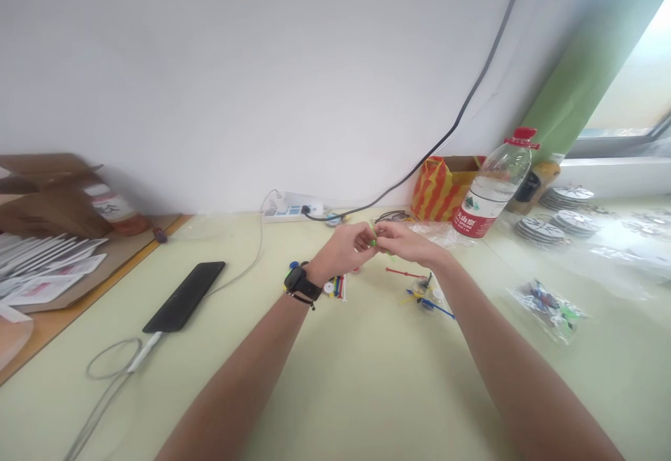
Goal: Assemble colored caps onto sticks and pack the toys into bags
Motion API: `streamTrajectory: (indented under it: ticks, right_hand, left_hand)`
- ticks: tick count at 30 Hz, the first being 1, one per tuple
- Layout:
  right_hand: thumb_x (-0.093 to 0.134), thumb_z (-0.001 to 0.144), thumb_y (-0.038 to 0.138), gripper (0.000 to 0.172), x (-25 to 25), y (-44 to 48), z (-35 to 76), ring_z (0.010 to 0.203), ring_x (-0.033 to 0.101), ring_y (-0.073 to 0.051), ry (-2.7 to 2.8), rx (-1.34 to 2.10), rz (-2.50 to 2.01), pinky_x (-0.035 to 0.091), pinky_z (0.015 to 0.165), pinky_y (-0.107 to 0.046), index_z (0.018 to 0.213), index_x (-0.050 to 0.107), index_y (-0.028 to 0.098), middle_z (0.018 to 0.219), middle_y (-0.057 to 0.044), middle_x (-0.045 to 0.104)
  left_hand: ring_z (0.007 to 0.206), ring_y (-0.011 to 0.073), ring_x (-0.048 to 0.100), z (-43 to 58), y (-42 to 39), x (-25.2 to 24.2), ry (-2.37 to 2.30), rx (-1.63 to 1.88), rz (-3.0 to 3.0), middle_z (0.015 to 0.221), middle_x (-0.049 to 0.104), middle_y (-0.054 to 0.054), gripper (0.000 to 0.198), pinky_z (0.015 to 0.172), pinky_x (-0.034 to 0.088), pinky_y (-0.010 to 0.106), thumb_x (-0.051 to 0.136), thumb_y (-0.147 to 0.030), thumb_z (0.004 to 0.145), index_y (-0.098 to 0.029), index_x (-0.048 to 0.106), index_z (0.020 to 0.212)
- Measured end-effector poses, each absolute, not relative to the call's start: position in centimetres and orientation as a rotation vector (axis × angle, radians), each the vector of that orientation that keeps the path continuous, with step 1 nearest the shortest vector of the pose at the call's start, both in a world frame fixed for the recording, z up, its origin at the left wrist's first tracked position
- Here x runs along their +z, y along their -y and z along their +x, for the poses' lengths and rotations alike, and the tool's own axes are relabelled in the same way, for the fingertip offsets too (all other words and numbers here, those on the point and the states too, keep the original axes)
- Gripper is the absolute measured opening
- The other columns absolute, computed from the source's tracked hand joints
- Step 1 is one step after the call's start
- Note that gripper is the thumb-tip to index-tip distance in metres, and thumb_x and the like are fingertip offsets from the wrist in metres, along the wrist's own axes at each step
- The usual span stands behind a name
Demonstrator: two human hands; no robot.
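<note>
My left hand [347,247] and my right hand [402,242] meet above the table, both pinching a small green plastic piece [372,242]. Fingers cover most of that piece, so its full shape is hidden. Beneath my left wrist, which wears a black watch [298,281], lie several thin coloured plastic sticks [340,288] and a small white disc [328,287]. Blue round pieces [294,265] show beside the watch. Near my right forearm are a red stick [405,273], a blue stick [438,308] and yellow parts [412,296].
A phone [184,297] on a cable lies left. Behind my hands is a power strip [293,210]. At right stand a large water bottle [495,185], a striped bag [439,188], stacked discs [539,230] and a bag of parts [548,309]. A cardboard box [47,199] sits far left.
</note>
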State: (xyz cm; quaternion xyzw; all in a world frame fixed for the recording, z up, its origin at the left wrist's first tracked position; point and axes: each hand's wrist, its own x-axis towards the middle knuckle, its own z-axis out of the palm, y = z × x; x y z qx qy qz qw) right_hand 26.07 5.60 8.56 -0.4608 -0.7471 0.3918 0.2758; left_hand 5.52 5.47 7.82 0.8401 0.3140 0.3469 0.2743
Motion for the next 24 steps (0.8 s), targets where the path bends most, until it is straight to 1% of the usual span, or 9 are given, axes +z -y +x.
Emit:
streamTrajectory:
  ticks: [4, 7, 8, 10, 13, 15, 18, 21, 24]
  right_hand:
    - [0.043, 0.091, 0.020, 0.022, 8.2, -6.3, 27.0, 0.087, 0.058, -0.018, 2.221, 0.714, -1.482, 0.044, 0.070, -0.027, 0.102, 0.062, 0.021, 0.097, -0.003, 0.064]
    - [0.050, 0.084, 0.012, 0.024, 7.5, -7.0, 28.6, 0.090, 0.061, -0.020, 2.357, 0.622, -1.665, 0.044, 0.072, -0.028, 0.102, 0.064, 0.021, 0.098, -0.005, 0.067]
    - [0.053, 0.080, 0.010, 0.024, 7.2, -7.2, 29.2, 0.090, 0.061, -0.021, 2.374, 0.625, -1.707, 0.044, 0.072, -0.028, 0.099, 0.065, 0.020, 0.098, -0.006, 0.068]
    - [0.058, 0.075, 0.007, 0.022, 6.8, -7.3, 30.2, 0.090, 0.063, -0.022, 2.404, 0.653, -1.781, 0.044, 0.072, -0.029, 0.091, 0.066, 0.020, 0.098, -0.007, 0.069]
    - [0.070, 0.070, 0.013, 0.016, 6.6, -7.2, 31.0, 0.089, 0.065, -0.024, 2.465, 0.721, -1.866, 0.045, 0.070, -0.029, 0.083, 0.068, 0.021, 0.099, -0.006, 0.071]
    - [0.078, 0.064, 0.018, 0.024, 6.7, -7.2, 31.2, 0.088, 0.066, -0.023, 2.496, 0.772, -1.899, 0.046, 0.068, -0.029, 0.086, 0.069, 0.022, 0.099, -0.004, 0.071]
    - [0.084, 0.058, 0.021, 0.035, 6.7, -7.2, 31.0, 0.086, 0.067, -0.023, 2.509, 0.817, -1.928, 0.046, 0.065, -0.028, 0.090, 0.069, 0.022, 0.100, -0.003, 0.072]
    - [0.080, 0.064, 0.018, 0.026, 6.4, -7.4, 30.7, 0.085, 0.067, -0.021, 2.490, 0.841, -1.916, 0.045, 0.063, -0.026, 0.087, 0.069, 0.021, 0.096, -0.004, 0.073]
    - [0.073, 0.069, 0.015, 0.016, 6.1, -7.3, 30.4, 0.077, 0.068, -0.019, 2.447, 0.857, -1.903, 0.045, 0.061, -0.025, 0.084, 0.067, 0.019, 0.087, -0.004, 0.073]
  left_hand:
    - [0.064, 0.0139, 0.065, 5.6, -5.5, 7.3, -0.942, 0.881, 2.313, 0.072, 0.066, -0.001, 0.016, 0.060, 0.051, 0.025, 0.068, -0.026, 0.085, -0.019, 0.055, 0.077]
    - [0.077, 0.0175, 0.068, 6.0, -5.3, 6.7, -0.978, 0.751, 2.430, 0.084, 0.072, 0.002, 0.011, 0.068, 0.053, 0.027, 0.070, -0.026, 0.083, -0.020, 0.061, 0.081]
    - [0.085, 0.0191, 0.069, 6.1, -5.2, 6.5, -0.992, 0.688, 2.475, 0.091, 0.074, 0.003, 0.008, 0.074, 0.053, 0.029, 0.070, -0.026, 0.083, -0.021, 0.065, 0.087]
    - [0.096, 0.0222, 0.069, 6.2, -5.1, 6.0, -1.043, 0.556, 2.537, 0.100, 0.075, 0.004, 0.014, 0.082, 0.053, 0.031, 0.070, -0.025, 0.081, -0.023, 0.070, 0.095]
    - [0.096, 0.0257, 0.069, 6.1, -5.1, 5.3, -1.126, 0.431, 2.554, 0.096, 0.074, 0.006, 0.014, 0.081, 0.053, 0.033, 0.071, -0.027, 0.079, -0.022, 0.075, 0.091]
    - [0.093, 0.0263, 0.069, 5.7, -5.2, 5.2, -1.146, 0.400, 2.548, 0.093, 0.073, 0.007, 0.016, 0.078, 0.053, 0.033, 0.071, -0.030, 0.079, -0.023, 0.077, 0.092]
    - [0.099, 0.0273, 0.068, 4.8, -5.7, 5.6, -1.154, 0.385, 2.548, 0.099, 0.073, 0.007, 0.027, 0.080, 0.053, 0.032, 0.071, -0.036, 0.079, -0.024, 0.077, 0.102]
    - [0.108, 0.0288, 0.066, 3.7, -6.3, 6.1, -1.139, 0.381, 2.530, 0.108, 0.073, 0.007, 0.032, 0.085, 0.053, 0.033, 0.073, -0.039, 0.078, -0.025, 0.076, 0.106]
    - [0.104, 0.0287, 0.068, 2.8, -7.0, 6.2, -1.145, 0.387, 2.463, 0.108, 0.073, 0.007, 0.035, 0.081, 0.053, 0.033, 0.076, -0.038, 0.073, -0.024, 0.076, 0.105]
